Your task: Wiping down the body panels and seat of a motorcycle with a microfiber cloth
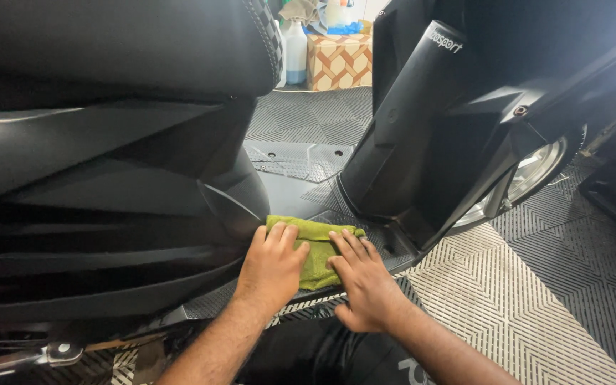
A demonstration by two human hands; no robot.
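**Both palms on the cloth, down on the scooter's footboard**

My left hand (272, 267) lies flat, fingers spread narrow, pressing the near-left part of a green cloth (316, 249). My right hand (363, 278) lies beside it, fingers splayed wider over the cloth's right side; neither hand grips, both simply bear down on it. The folded cloth sits on the near edge of the black textured footboard (301, 167), just right of the curved black body panel (108, 214) under the seat (108, 43), and left of the front leg shield (408, 121).

I judge this to be the wiping stage on the footboard, with the near strip under my palms. Working farther in would call for steady pressure and keeping the cloth flat over the ridges.

Beyond the shield a front wheel (532, 175) shows at right, on grey patterned floor tiles (536, 285). Far back stand a spray bottle (295, 50) and a patterned box (338, 60).
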